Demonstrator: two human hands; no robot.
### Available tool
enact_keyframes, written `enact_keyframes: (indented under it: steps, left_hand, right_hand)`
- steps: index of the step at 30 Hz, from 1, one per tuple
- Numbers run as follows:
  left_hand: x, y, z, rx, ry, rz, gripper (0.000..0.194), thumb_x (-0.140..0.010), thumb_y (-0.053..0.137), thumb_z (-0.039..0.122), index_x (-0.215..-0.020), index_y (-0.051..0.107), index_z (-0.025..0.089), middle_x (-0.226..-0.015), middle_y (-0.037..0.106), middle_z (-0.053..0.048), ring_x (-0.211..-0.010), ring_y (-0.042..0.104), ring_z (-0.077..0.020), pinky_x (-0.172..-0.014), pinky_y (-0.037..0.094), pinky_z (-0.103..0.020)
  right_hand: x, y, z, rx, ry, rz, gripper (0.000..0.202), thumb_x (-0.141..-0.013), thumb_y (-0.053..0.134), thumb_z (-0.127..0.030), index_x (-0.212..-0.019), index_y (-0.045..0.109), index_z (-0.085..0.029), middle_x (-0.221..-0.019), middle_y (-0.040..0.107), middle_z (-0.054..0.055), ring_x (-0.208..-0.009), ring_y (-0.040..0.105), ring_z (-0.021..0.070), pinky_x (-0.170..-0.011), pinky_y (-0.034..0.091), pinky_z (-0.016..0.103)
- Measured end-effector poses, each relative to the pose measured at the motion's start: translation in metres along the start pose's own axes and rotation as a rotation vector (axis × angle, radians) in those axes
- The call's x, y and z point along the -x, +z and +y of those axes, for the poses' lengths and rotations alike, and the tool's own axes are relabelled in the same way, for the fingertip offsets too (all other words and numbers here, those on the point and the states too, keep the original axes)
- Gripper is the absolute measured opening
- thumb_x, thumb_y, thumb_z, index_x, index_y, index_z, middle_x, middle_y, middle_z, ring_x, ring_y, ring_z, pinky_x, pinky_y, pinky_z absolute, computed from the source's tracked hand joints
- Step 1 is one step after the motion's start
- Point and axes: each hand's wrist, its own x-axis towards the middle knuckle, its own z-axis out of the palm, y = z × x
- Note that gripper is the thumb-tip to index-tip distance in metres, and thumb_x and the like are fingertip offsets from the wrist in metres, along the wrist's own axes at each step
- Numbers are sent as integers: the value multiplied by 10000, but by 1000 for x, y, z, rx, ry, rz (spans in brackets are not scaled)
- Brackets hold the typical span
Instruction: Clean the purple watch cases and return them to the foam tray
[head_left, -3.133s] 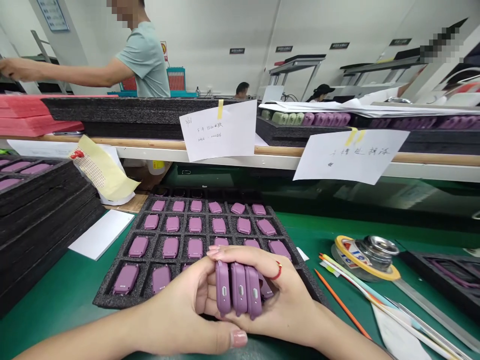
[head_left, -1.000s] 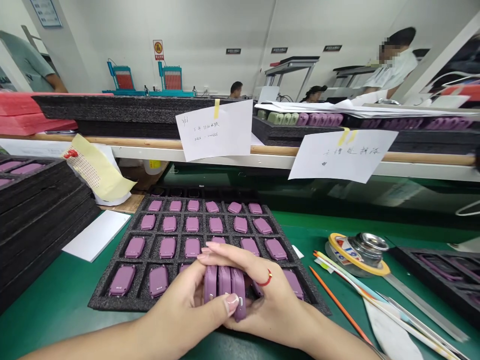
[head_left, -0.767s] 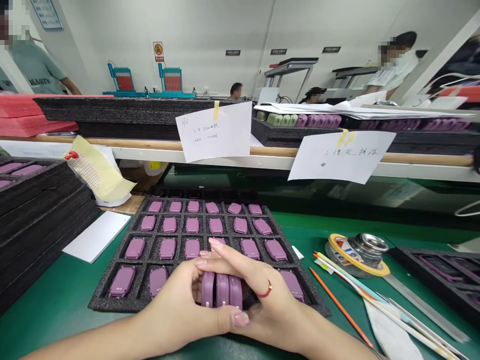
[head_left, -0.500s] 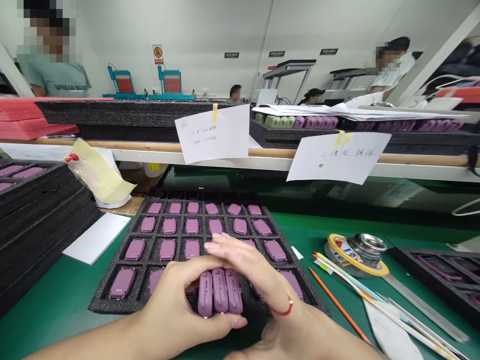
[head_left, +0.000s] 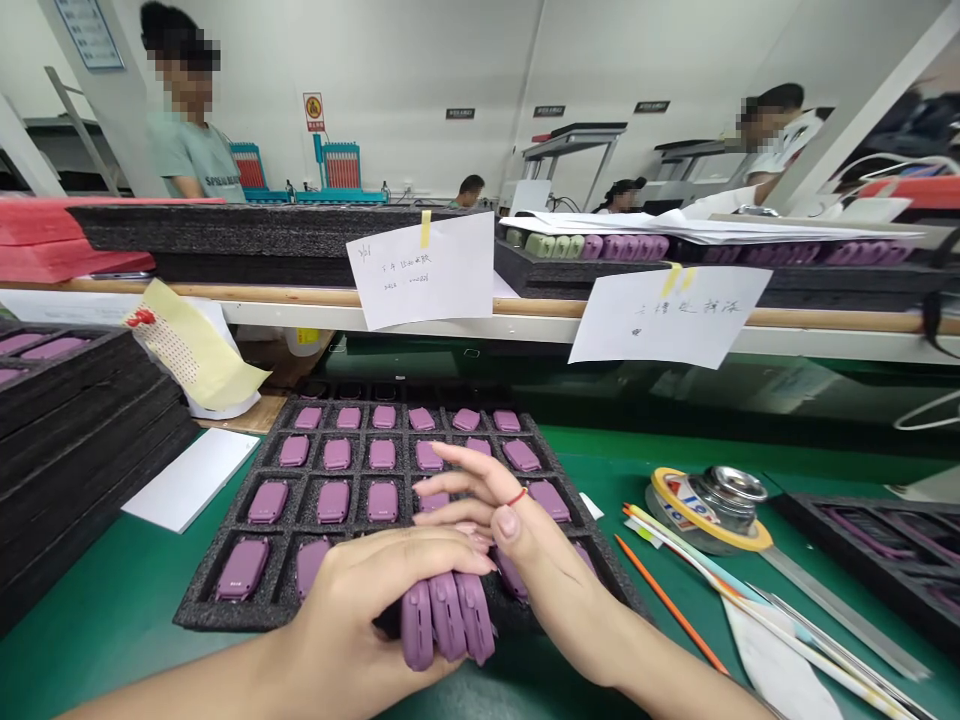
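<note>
Three purple cases [head_left: 448, 622] stand side by side in my left hand [head_left: 375, 590], whose fingers wrap over their top. My right hand [head_left: 517, 530] is just above and to the right of them, fingers spread, its fingertips near the back of my left hand. Whether it touches anything there is hard to see. Beneath and behind both hands lies a black foam tray [head_left: 217, 570] with rows of purple cases [head_left: 332, 502] in its compartments. My hands cover part of its front rows.
A tape roll [head_left: 701, 510], an orange stick [head_left: 670, 603] and several thin tools lie right. Stacked black trays [head_left: 82, 470] and white paper [head_left: 191, 478] are left. Another tray [head_left: 862, 540] sits far right. A shelf [head_left: 540, 315] crosses behind; people are beyond it.
My left hand has rolled over the three cases, which now tilt and sit slightly lower. My right hand has turned and lifted, its fingers more spread. A person at the left back appears farther right.
</note>
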Motion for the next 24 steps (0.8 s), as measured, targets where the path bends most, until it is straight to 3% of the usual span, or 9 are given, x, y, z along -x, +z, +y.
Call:
enact_keyframes:
  steps: [5,9,13,15,17,20,22,24]
  left_hand:
    - [-2,1,0,-14,40,1,315,-829,762,178,-1140,733,219,-1144,784,-53,-1129,714,-239,-1039,533,-317]
    - [-2,3,-3,-22,45,-7,330,-843,749,188,-1168,721,237,-1137,786,-36,-1141,706,-232,-1059,512,-321]
    - [-2,4,-4,-9,48,10,288,-855,744,200,-1142,725,221,-1127,788,-52,-1114,717,-228,-1046,520,-313]
    - [-1,5,-5,25,64,35,276,-855,758,230,-1130,731,222,-1113,792,-57,-1113,717,-232,-1050,517,-312]
    - [0,6,-8,73,93,50,305,-850,772,265,-1152,728,252,-1101,793,-46,-1119,712,-231,-1052,514,-307]
    - [4,8,-13,114,117,42,379,-863,757,310,-1237,699,332,-1241,723,-42,-1179,672,-230,-1047,513,-296]
    - [8,9,-15,129,40,40,546,-826,794,295,-1335,625,397,-1440,565,-49,-1325,559,-276,-1110,462,-351]
    - [10,10,-15,252,-145,40,969,-680,912,266,-1484,411,471,-1581,373,-51,-1429,425,-334,-1159,399,-445]
  right_hand:
    - [1,1,-4,-104,136,-145,758,-902,447,-771,-1447,430,-245,-1125,739,99,-1116,681,280,-1062,466,500]
    - [4,4,-6,-202,186,-165,807,-844,556,-772,-1444,444,-244,-1259,688,120,-1272,599,311,-1113,423,513]
    - [7,9,-3,-298,207,-165,849,-806,650,-737,-1458,420,-245,-1256,680,121,-1228,630,296,-1091,458,482]
    - [7,12,-2,-312,222,-159,933,-734,796,-634,-1475,378,-251,-1259,677,122,-1200,649,296,-1055,495,473]
    - [7,14,-2,-248,244,-128,1055,-621,932,-427,-1487,353,-258,-1290,665,121,-1220,639,303,-1070,485,474]
    - [7,16,-3,-138,246,-77,1127,-579,914,-175,-1525,308,-266,-1308,662,115,-1194,661,299,-1073,487,475]
    - [8,16,-4,-93,175,-52,1138,-617,877,-138,-1558,253,-283,-1261,693,94,-1153,689,284,-1035,528,451]
    - [8,14,-4,18,22,-23,1157,-662,861,-126,-1581,186,-320,-1199,727,49,-1149,694,256,-1039,534,409]
